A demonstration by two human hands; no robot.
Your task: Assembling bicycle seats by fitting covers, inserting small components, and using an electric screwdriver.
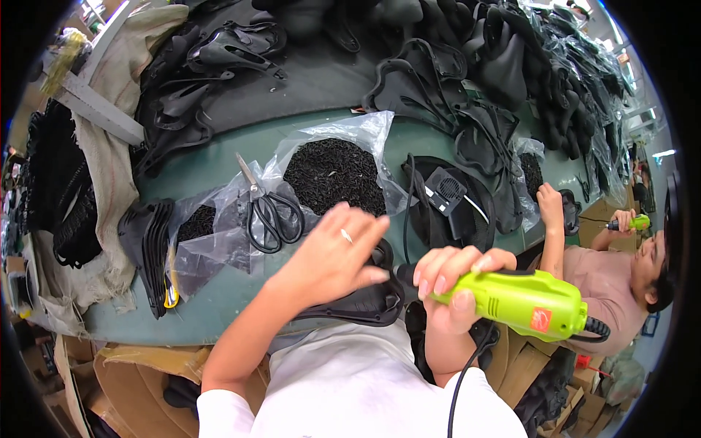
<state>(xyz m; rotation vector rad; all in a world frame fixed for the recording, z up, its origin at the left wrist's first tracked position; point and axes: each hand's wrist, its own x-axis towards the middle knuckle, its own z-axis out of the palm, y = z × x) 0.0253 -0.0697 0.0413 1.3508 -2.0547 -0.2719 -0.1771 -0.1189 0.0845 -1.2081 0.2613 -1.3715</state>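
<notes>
My right hand (460,285) is wrapped around a lime-green electric screwdriver (529,305), whose black nose points left. Its tip lies near a black moulded saddle-shaped part (372,305) in front of my body. Above that part is my left hand (339,252), its thumb apart from the fingers and nothing visible in it. The left fingertips reach the near edge of a heap of small black screws (332,171), which lies in an open clear plastic bag (380,130). My left hand and the screwdriver partly cover the saddle-shaped part.
Black-handled scissors (264,212) lie left of the screws, beside a smaller screw heap (197,223) and stacked black parts (146,248). A black round tray (442,212) holds an adapter. Saddle-shaped parts pile up at the back. On the right a co-worker (606,285) holds another green screwdriver (640,222).
</notes>
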